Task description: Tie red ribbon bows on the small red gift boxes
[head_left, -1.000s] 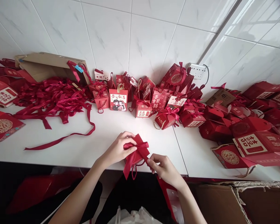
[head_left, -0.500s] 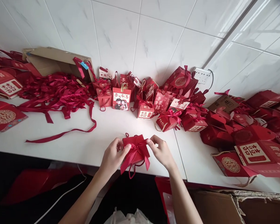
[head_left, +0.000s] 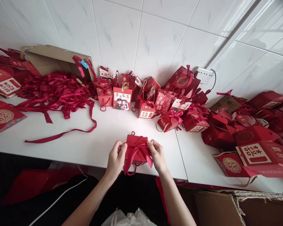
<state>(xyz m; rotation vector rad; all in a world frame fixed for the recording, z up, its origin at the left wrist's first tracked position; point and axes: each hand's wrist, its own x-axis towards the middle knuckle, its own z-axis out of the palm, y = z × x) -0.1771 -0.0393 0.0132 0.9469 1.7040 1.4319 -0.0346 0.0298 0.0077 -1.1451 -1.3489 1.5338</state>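
A small red gift box (head_left: 136,145) tied with a red satin ribbon bow (head_left: 137,151) rests near the front edge of the white table (head_left: 85,141). My left hand (head_left: 116,158) grips the box's left side, with its fingers pinched on the left loop of the bow. On the box's right side my right hand (head_left: 157,154) pinches the right loop. The ribbon tails and a red cord handle hang down over the table edge between my hands.
A pile of loose red ribbons (head_left: 54,94) lies at the left by an open cardboard box (head_left: 52,59). Several red gift boxes (head_left: 146,94) line the tiled wall, and more (head_left: 250,138) crowd the right. A power strip (head_left: 204,75) sits by the wall. Another cardboard box (head_left: 238,207) stands below right.
My right hand came up from the ribbon tail to the bow's right loop, and both hands closed in on the box's sides. The box now sits squarer on the table.
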